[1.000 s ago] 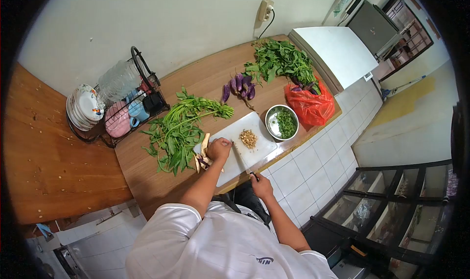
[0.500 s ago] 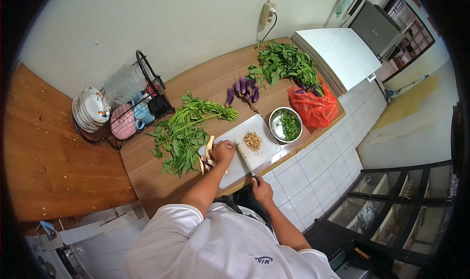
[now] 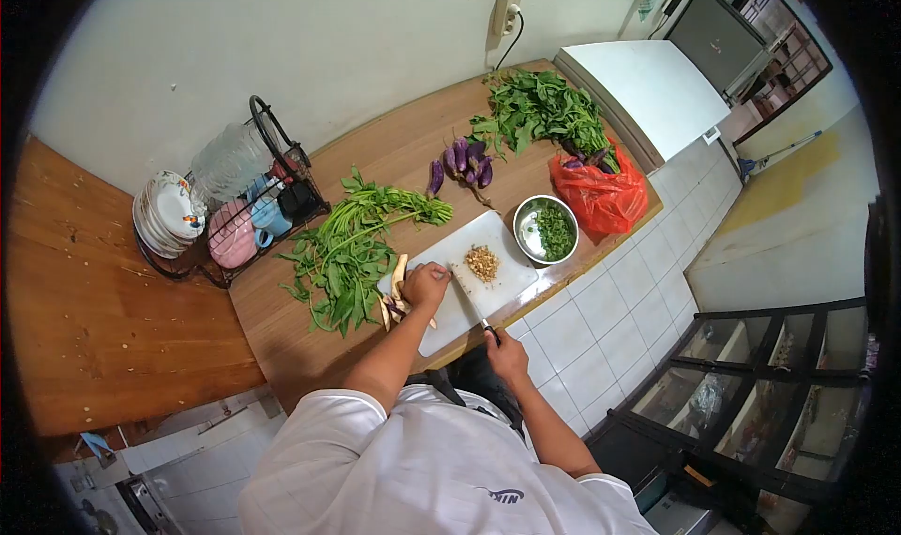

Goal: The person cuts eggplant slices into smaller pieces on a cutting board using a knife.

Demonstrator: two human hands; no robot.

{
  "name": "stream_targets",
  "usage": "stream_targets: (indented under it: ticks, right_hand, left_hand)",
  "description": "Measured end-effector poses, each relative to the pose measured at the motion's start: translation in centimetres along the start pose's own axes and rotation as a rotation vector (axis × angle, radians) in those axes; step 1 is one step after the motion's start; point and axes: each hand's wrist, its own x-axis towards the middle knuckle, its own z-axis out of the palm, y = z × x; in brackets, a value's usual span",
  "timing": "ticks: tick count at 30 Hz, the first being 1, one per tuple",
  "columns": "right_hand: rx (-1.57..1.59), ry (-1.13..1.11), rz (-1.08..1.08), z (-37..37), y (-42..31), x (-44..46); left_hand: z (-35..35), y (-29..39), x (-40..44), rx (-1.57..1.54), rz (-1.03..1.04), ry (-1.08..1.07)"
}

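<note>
- right hand [image 3: 507, 354] has the knife [image 3: 472, 300] gripped by its handle, leaning over the white board [image 3: 450, 325]
- left hand [image 3: 425, 284] is curled near the knife tip, can't tell what's in it
- chopped bits [image 3: 482, 264] piled on the board
- bowl [image 3: 527, 228] just beside

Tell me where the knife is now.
In the head view, below and right of centre, the right hand holds the knife, blade over the white cutting board, tip near the left hand.

A kitchen, it seems: a dish rack [image 3: 305, 160] with plates [image 3: 167, 218] at the wooden table's [image 3: 413, 129] back left corner, a chopping board [image 3: 511, 263] by its front edge.
</note>
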Motion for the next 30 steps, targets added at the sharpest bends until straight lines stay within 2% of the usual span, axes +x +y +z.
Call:
stream_targets:
  ticks: [11,13,17,21,25,27,29,30]
  right_hand:
    - [-0.02,-0.046,0.003,-0.1,0.1,0.6]
    - [-0.045,0.03,-0.079,0.1,-0.4,1.5]
    - [-0.087,0.024,-0.129,0.0,-1.4,2.5]
    - [-0.079,0.036,-0.078,-0.5,-0.4,0.6]
    - [0.054,0.068,-0.049,0.0,1.8,-0.4]
    - [0.052,0.043,-0.035,-0.1,2.9,-0.4]
    - [0.049,0.016,-0.024,-0.3,3.6,-0.7]
    - [0.057,0.007,-0.026,-0.4,3.8,-1.0]
  left_hand:
    - [0.5,-0.5,0.3,0.021,0.015,0.007]
    - [1.0,-1.0,0.5,0.0,-0.001,-0.024]
    - [1.5,-1.6,0.8,-0.011,0.007,-0.02]
    - [0.0,0.2,0.0,0.064,0.039,0.061]
    - [0.1,-0.2,-0.1,0.038,0.034,-0.028]
    - [-0.3,-0.3,-0.4,0.059,0.213,-0.044]
    - [-1.1,0.3,-0.9,0.046,0.23,-0.066]
    - [-1.3,0.3,-1.0,-0.099,0.168,-0.063]
